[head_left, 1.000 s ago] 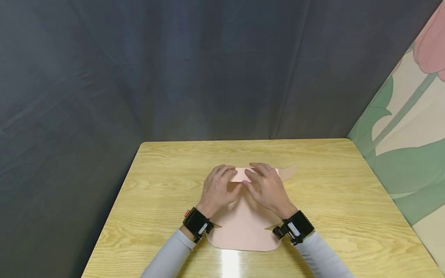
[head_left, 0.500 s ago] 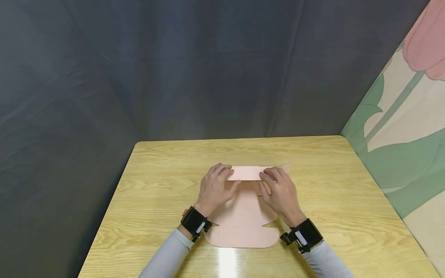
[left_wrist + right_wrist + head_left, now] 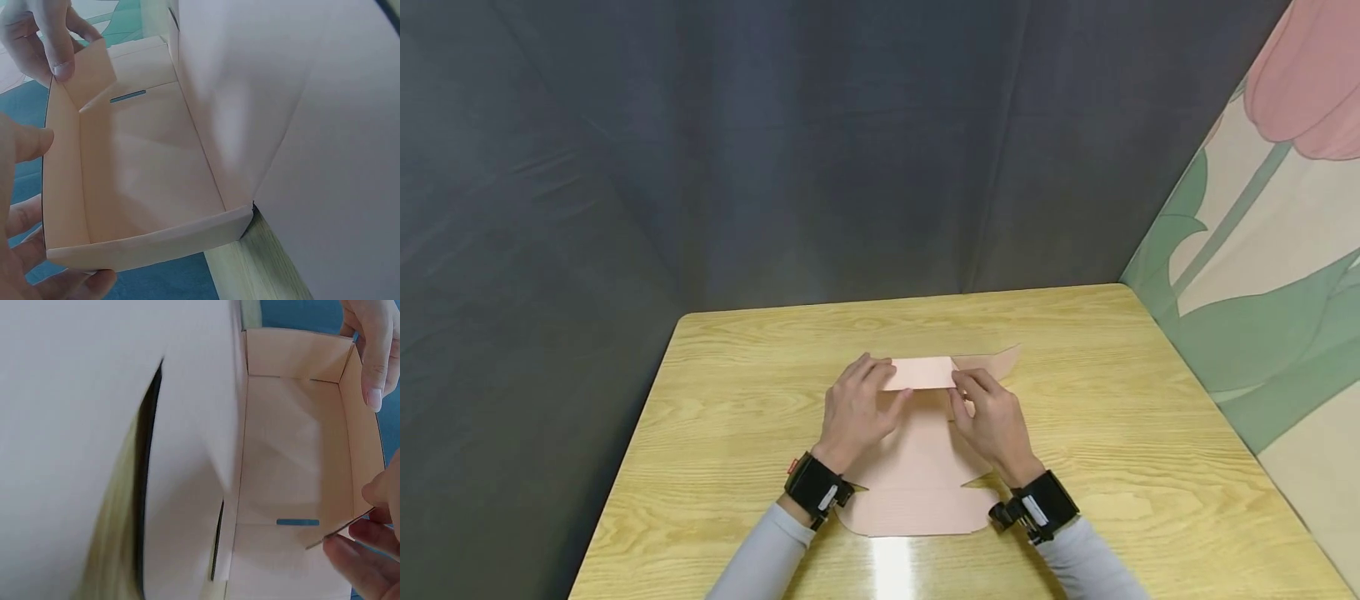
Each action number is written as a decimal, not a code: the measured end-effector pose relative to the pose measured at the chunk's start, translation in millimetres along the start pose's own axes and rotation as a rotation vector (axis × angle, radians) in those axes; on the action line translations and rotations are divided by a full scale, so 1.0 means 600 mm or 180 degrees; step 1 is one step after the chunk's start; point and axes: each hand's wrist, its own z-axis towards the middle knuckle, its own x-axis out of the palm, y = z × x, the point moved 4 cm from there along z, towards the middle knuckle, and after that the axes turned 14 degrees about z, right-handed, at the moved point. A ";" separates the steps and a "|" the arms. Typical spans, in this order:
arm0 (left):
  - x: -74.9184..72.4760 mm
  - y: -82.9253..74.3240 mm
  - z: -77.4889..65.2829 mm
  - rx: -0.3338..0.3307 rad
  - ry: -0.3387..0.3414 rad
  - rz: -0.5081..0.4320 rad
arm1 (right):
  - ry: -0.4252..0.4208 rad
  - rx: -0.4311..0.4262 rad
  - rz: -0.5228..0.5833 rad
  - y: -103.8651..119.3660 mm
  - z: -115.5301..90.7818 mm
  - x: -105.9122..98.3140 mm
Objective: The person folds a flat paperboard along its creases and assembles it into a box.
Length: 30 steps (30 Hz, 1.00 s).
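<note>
A pink cardboard box (image 3: 917,508), partly folded, lies on the table with its far section raised into a shallow tray. My left hand (image 3: 856,408) holds the left end of that section. Its thumb (image 3: 31,142) lies at the long wall (image 3: 64,181), its fingers under the closed end wall (image 3: 156,240). At the right corner my right hand (image 3: 994,421) pinches a small flap (image 3: 92,75) between thumb and fingers, angled inward from the long wall. Beyond it the right end panel (image 3: 287,562) lies folded outward, beside a narrow slot (image 3: 298,522) in the tray floor.
The wooden table (image 3: 737,417) extends around the box on all sides. A dark curtain (image 3: 820,167) hangs behind and to the left. A flower-patterned cloth (image 3: 1262,292) rises along the right edge. Cut notches (image 3: 147,456) show in the near part of the cardboard.
My right hand has left the middle, beside my left thumb, and moved to the tray's right corner, where it now pinches the small flap. My left hand keeps its hold. The head view has shifted slightly.
</note>
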 end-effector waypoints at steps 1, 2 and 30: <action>-0.001 -0.001 0.000 0.0005 0.0002 -0.0010 | -0.0028 0.0045 0.0097 0.000 0.000 0.001; -0.001 -0.002 0.001 0.0008 0.0014 -0.0029 | -0.0058 0.0094 0.0194 -0.001 -0.001 0.001; 0.003 -0.021 0.009 0.0202 0.0138 0.0083 | -0.0786 0.1808 0.2254 -0.010 -0.009 0.014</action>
